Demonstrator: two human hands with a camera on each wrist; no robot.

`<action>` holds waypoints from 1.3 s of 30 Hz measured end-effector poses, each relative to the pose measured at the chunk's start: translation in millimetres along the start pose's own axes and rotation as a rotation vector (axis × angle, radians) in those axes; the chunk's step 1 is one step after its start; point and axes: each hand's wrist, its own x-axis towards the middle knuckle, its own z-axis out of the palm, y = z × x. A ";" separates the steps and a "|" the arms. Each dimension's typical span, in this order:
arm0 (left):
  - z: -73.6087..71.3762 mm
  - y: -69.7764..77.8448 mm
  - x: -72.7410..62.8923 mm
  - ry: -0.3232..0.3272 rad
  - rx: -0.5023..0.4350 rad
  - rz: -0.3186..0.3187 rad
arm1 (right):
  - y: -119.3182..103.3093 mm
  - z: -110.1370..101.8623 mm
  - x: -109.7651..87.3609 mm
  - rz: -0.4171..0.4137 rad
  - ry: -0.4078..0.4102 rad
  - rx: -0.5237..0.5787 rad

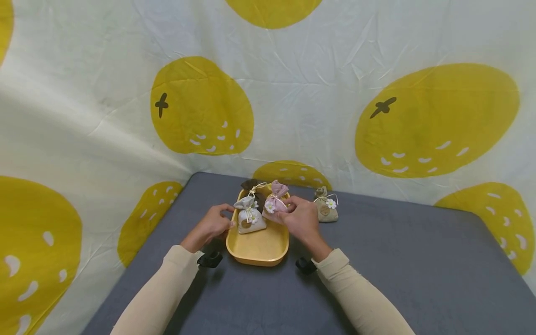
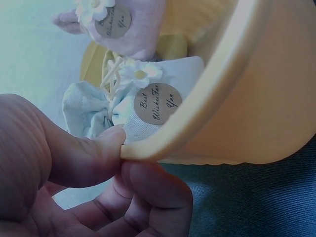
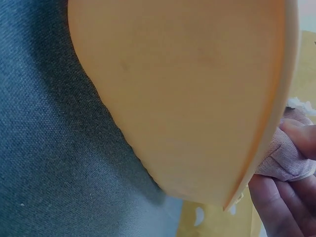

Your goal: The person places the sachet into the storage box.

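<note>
A yellow plastic tub (image 1: 259, 257) stands on the table, and my left hand (image 1: 213, 224) pinches its left rim between thumb and fingers. My right hand (image 1: 303, 220) holds a pink drawstring pouch (image 1: 276, 197) with a white flower, over the tub's right side. Inside the tub, a white pouch (image 1: 252, 225) leans by the left wall; its round label (image 2: 158, 103) reads "Best Wishes For You". Behind it is a dark brown pouch (image 1: 250, 184), partly hidden. In the right wrist view, the tub's outer wall (image 3: 182, 98) hides much of the pink pouch (image 3: 286, 158).
An olive pouch (image 1: 326, 210) with a white flower stands on the grey table (image 1: 398, 260), just right of my right hand. A white cloth (image 1: 301, 111) printed with yellow fruit hangs behind the table and along its left side.
</note>
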 end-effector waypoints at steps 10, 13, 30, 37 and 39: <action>-0.6 -3.4 0.2 0.009 -0.006 0.005 | 0.5 3.6 2.9 -0.032 -0.023 -0.029; -1.3 -2.4 0.2 0.019 -0.014 0.001 | -0.8 4.7 5.1 -0.036 -0.033 -0.033; 1.2 0.5 -0.3 0.016 0.008 -0.015 | -6.3 0.3 14.0 -0.140 -0.255 -0.339; 0.3 1.9 -0.2 -0.005 0.005 -0.007 | 6.6 -32.1 24.7 -0.092 -0.236 -0.282; 0.2 2.4 0.0 -0.006 0.007 -0.008 | 17.0 -45.7 29.7 -0.053 -0.195 -0.253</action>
